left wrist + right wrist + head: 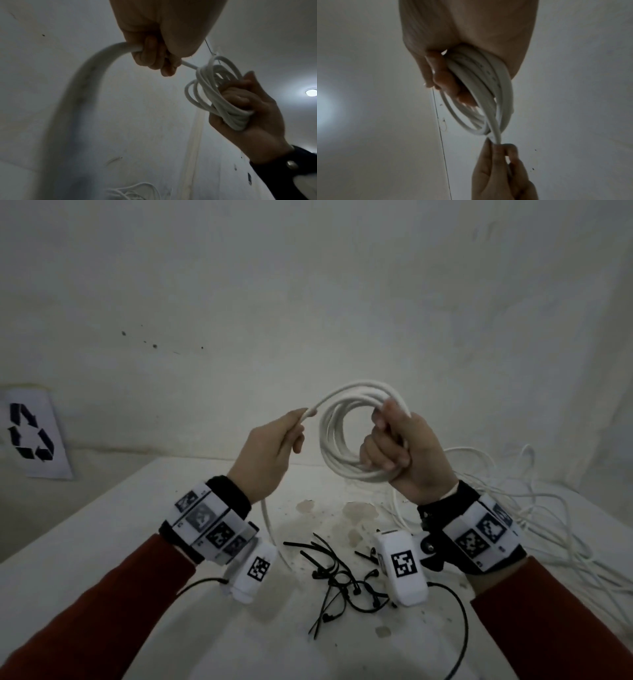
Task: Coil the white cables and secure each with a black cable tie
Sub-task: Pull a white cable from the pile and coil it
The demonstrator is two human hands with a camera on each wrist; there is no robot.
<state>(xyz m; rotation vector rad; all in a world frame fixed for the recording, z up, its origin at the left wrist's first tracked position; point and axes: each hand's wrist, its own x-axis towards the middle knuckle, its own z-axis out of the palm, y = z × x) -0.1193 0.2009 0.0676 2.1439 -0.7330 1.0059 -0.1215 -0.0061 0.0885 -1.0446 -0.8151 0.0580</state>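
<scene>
Pale, marked walls enclosed a white stained table that carried the loose items. At far left, a sheet printed with a recycling symbol leaned against the wall beyond the table's left edge. Left hand, raised above the table's middle, had its fingers curled around one strand of the white cable, the strand leaving between thumb and fingertip toward the coil and trailing down behind the wrist to the table. Coiled white cable, several loops deep, hung in the air between the two hands, above the table's far middle. Black cable ties lay in a loose heap on the table near its front middle, below both wrists and touching neither hand. Right hand was closed as a fist around the right side of the coil, all loops gathered inside the curled fingers. More white cables lay tangled along the table's right edge.
</scene>
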